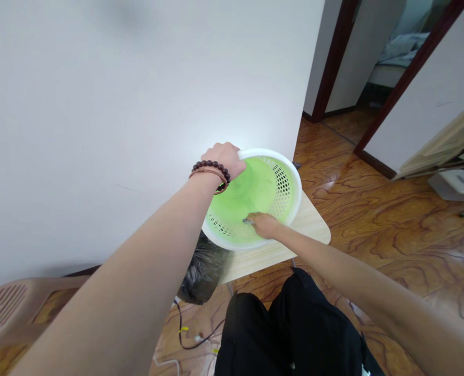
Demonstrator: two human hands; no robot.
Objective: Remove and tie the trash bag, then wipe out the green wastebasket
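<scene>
A round plastic basket (282,185), green inside with a white rim and perforated sides, sits at the middle of the view with its opening turned up toward me. My left hand (224,157), with a beaded bracelet on its wrist, is closed over the basket's far left rim. Inside the basket, low along the near wall, is my right hand (263,224). Its fingers are pinched around a small grey-white piece (248,221), too small and blurred to name. The basket is over a small pale wood-topped table (312,222).
A black plastic bag (204,269) hangs at the table's left side. Beige slatted plastic furniture (8,313) stands at lower left. Cables (182,334) lie on the floor below. A white wall (138,94) rises behind the basket, and a white plastic box (456,184) is at far right.
</scene>
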